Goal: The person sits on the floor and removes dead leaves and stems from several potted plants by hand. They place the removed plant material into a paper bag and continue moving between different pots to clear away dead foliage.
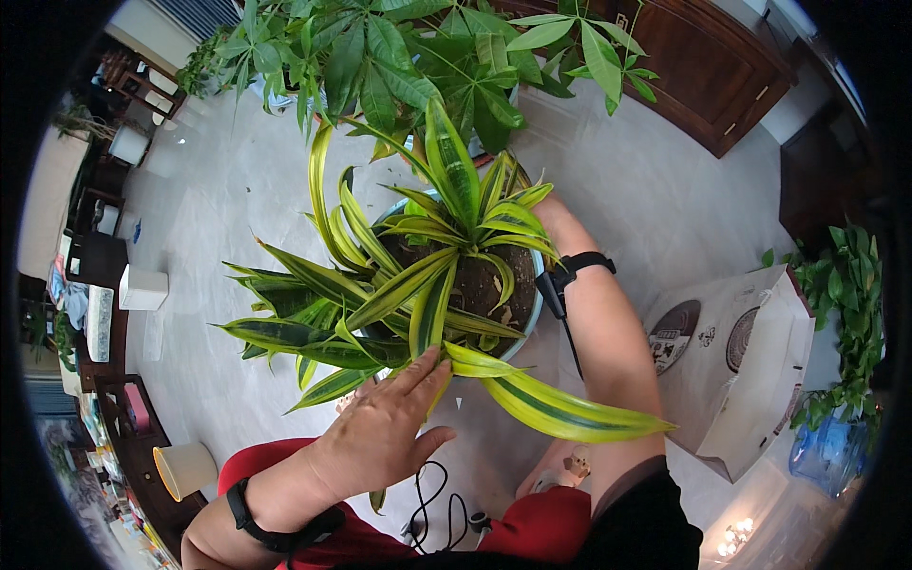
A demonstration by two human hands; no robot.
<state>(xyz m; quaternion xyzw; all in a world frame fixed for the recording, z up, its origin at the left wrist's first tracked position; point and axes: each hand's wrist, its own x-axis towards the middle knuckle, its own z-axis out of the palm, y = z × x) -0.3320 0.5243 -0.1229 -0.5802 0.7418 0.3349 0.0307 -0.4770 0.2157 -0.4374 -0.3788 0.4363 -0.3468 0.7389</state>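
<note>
Watching, I see the long leaf (579, 410) run near-right from the left hand (385, 418), fingers extended, clasping nothing. Leaves (513, 218) hide the right hand (553, 215); its grip I cannot tell.

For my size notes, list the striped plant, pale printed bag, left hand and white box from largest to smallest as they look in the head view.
1. Striped plant
2. Pale printed bag
3. Left hand
4. White box

The hand looks nearer the camera than the box, so true sizes are unsure.
</note>
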